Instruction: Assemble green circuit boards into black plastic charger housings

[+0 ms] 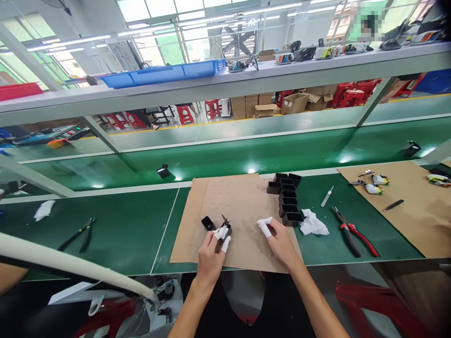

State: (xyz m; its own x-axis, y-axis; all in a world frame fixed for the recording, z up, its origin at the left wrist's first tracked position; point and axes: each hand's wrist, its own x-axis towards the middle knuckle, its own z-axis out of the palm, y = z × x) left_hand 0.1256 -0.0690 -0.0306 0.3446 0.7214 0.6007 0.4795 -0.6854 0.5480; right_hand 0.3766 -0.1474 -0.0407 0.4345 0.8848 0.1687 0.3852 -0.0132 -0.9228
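My left hand (pixel 210 256), with white finger covers, grips a small black case (pixel 227 233) above the cardboard sheet (pixel 243 197). Thin dark parts stick up from the case. Just left of those fingers lies another small black piece (pixel 208 223), like an open box or cover. Over the right part of the cardboard is my right hand (pixel 282 241), also in white finger covers. Its thumb and forefinger come together at the tips, and anything between them is too small to make out. Several black open boxes (pixel 288 201) stand in a cluster beyond this hand.
On the green bench (pixel 123 234) lie black-handled pliers (pixel 84 234) at left and red-handled pliers (pixel 350 230) at right. Beside the boxes are a crumpled white tissue (pixel 313 223) and a small white tube (pixel 327 196). Another cardboard sheet (pixel 419 211) holds wired parts and tweezers (pixel 393 205).
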